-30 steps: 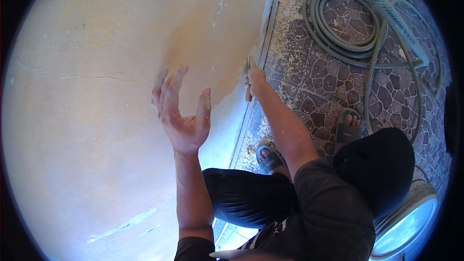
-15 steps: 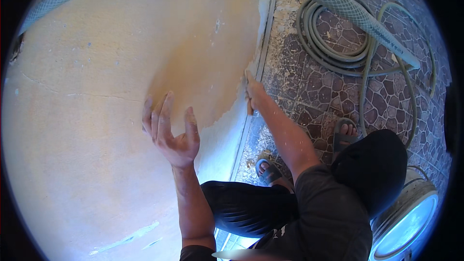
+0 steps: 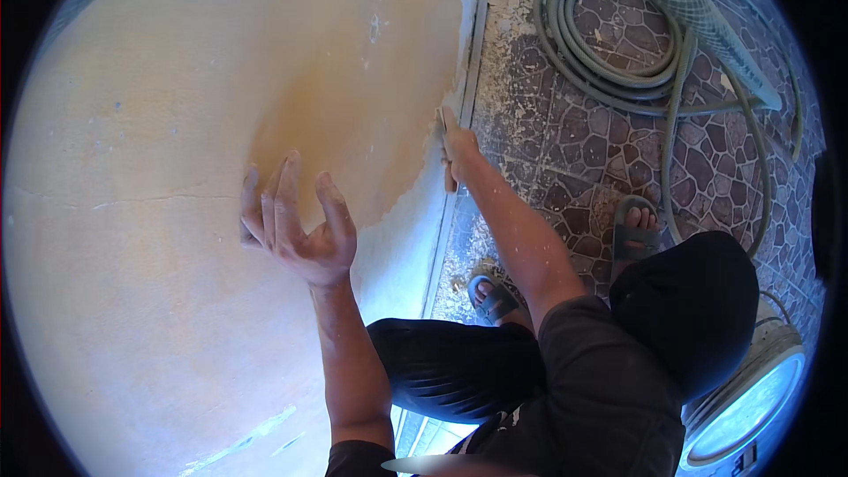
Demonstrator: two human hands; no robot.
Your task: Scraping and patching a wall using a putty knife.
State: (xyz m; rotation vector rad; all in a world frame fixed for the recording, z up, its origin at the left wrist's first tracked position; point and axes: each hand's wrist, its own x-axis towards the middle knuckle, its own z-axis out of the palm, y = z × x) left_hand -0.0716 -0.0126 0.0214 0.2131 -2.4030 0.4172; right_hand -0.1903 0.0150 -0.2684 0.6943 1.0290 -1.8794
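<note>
The right hand (image 3: pixel 460 150) grips the tan-handled scraper (image 3: pixel 450 178), probably light and stiff, best held by its handle (image 3: pixel 450 184); the left hand (image 3: pixel 313 249) spreads wide.

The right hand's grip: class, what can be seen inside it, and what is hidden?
The right hand's grip is closed round a tool; a brown end sticks out below it in the picture. The part inside is covered, so its shape there cannot be told.

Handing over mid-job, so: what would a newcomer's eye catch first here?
The pale wall filling the left, its yellowish layer ending raggedly, the open left hand before it. Near centre, the right hand grips a brown-handled tool. A coiled hose lies on the stone-patterned floor, upper right.
</note>
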